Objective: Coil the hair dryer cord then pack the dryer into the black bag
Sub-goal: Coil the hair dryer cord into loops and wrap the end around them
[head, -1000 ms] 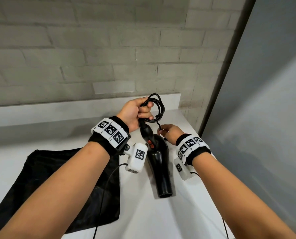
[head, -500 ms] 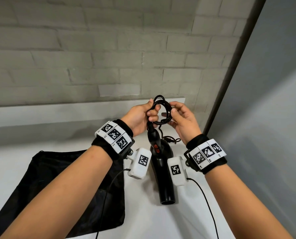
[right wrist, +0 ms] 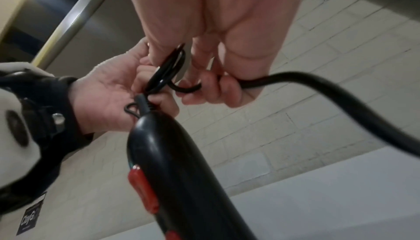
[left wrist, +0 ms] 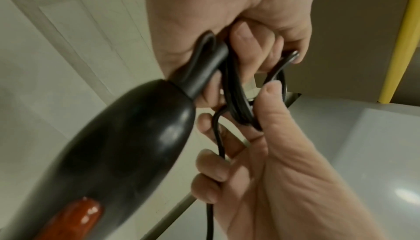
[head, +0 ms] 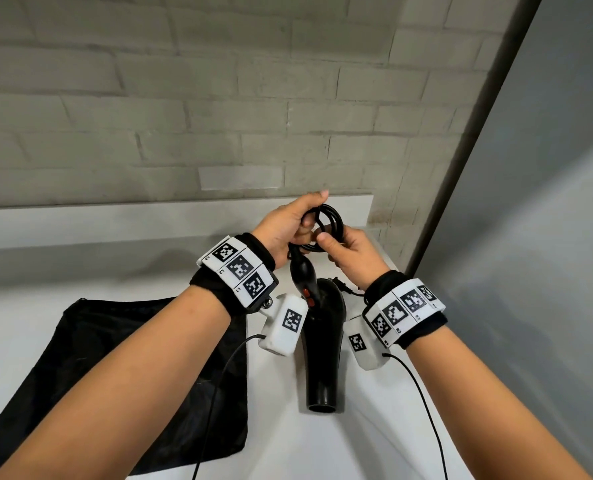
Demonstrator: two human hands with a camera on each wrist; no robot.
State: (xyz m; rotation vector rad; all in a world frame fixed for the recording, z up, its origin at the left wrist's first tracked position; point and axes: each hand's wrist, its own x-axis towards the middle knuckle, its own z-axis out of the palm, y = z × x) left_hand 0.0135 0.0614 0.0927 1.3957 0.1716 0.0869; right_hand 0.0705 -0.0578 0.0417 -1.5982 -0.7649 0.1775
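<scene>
A black hair dryer (head: 322,341) with red switches hangs nozzle-down over the white table; its handle (left wrist: 125,145) points up at my hands. My left hand (head: 298,225) grips the coiled black cord (head: 333,216) just above the handle's strain relief. My right hand (head: 328,242) pinches the coil's lower right side between thumb and fingers (left wrist: 270,91), and the cord's free end (right wrist: 318,89) runs out through its curled fingers. The plug (head: 343,287) dangles below the right wrist. The black bag (head: 132,375) lies flat on the table at the left.
A grey brick wall (head: 219,116) with a low white ledge (head: 115,226) stands behind the table. A grey panel (head: 530,237) closes off the right side. Thin sensor cables (head: 423,403) hang from both wrist units over the table's front.
My right hand has come up from beside the dryer to the coil and now closes on its lower right side. The left hand has kept its grip and risen slightly.
</scene>
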